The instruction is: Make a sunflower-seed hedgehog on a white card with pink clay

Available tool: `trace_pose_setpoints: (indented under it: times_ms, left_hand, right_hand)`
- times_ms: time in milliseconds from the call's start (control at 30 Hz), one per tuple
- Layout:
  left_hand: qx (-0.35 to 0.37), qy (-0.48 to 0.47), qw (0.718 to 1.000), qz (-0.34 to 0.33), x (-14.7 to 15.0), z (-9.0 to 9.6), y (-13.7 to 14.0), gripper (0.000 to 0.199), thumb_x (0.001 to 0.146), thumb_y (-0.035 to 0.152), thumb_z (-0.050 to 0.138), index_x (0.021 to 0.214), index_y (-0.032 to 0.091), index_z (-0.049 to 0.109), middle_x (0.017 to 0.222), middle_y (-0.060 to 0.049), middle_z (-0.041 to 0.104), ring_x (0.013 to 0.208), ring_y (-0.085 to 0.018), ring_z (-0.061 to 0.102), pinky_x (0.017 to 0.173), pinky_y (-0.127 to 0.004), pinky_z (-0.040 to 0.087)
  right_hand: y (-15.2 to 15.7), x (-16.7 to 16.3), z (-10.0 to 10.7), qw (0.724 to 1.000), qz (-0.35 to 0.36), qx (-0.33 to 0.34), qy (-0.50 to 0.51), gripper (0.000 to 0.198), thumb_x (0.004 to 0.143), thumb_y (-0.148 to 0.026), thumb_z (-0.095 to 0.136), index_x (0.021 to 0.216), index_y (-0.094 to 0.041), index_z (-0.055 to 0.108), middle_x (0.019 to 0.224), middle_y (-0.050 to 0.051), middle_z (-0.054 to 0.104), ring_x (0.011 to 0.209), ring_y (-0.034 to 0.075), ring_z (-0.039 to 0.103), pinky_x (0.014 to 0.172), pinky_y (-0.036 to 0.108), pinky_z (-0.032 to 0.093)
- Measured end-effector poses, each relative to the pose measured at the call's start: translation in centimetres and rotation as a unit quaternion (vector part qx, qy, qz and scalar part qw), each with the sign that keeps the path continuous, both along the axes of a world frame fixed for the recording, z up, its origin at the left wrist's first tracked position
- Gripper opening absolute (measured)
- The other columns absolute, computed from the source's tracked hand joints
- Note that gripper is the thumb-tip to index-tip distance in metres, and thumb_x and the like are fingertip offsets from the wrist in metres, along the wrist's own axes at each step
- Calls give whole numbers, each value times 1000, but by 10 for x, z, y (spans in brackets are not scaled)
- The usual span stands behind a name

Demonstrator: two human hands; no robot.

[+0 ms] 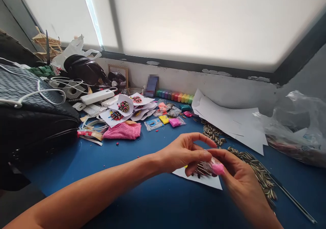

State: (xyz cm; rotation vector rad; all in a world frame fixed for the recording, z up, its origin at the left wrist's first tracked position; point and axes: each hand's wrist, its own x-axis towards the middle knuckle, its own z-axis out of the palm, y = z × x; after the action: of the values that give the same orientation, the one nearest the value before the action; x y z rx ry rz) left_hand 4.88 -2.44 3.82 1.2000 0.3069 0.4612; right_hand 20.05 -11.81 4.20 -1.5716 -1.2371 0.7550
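My left hand [182, 152] pinches the clear edge of a small plastic bag of pink clay [217, 168], thumb against fingers. My right hand [238, 174] grips the same bag from the other side, its fingers partly hidden behind it. Below both hands, a white paper sheet [212, 184] lies on the blue table, bearing a cluster of dark striped seeds [202, 170]. A bit of yellow shows at its left edge; my hands cover much of the cluster. Striped sunflower seeds [257, 169] lie loose beside my right hand.
Metal tweezers [292, 196] lie at the right. Behind are white sheets [226, 117], a plastic bag [297, 130], small clay packets [164, 119], and a row of coloured clay [175, 96]. Left stand seed-covered papers [132, 108], a pink cloth [122, 131] and a black bag [33, 110].
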Motion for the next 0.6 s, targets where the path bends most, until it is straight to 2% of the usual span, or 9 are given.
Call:
trace_pose_setpoints:
  times_ms: [67,133,233,367,467,600]
  left_hand:
    - [39,8,998,43,0,1,1,28,86,30,68,107,15,58,67,3,64,33,-3,46,35,-14,35]
    - [68,27,995,74,1,1,0,26,88,28,64,109,14,58,70,2,65,33,-2,46,33,-14,34]
    - [100,50,989,94,3,-1,-3,24,89,25,60,110,14,59,80,-1,68,36,-3,48,33,-14,37]
    - [161,69,979,101,5,-6,-9,22,90,25,57,109,14,61,84,-4,70,49,-7,54,38,-14,42]
    - [137,66,983,105,6,-6,-11,23,88,28,60,107,14,61,82,-5,70,53,-9,57,40,-17,44]
    - [96,49,985,136,7,-1,-11,26,81,30,71,98,11,66,80,-4,68,56,-11,60,47,-20,48]
  right_hand:
    - [0,2,-1,999,-47,18,-8,34,73,-55,67,85,-22,67,77,4,71,69,19,67,61,26,56]
    - [0,5,-2,997,-63,18,-26,35,78,-57,64,84,-23,67,70,2,68,63,17,64,59,24,54]
    - [0,9,-2,999,-25,-5,-46,39,81,-61,60,75,-22,65,61,0,63,57,15,59,54,23,52]
    - [2,11,-1,999,8,-32,-19,42,73,-63,68,71,-22,65,59,0,62,54,14,58,51,24,50]
    - [3,12,-1,1000,-3,-23,10,39,71,-60,72,70,-22,66,58,0,61,56,15,59,55,26,52]
    - [2,13,-5,999,-23,3,32,34,70,-55,75,73,-22,68,66,2,68,63,18,65,61,27,54]
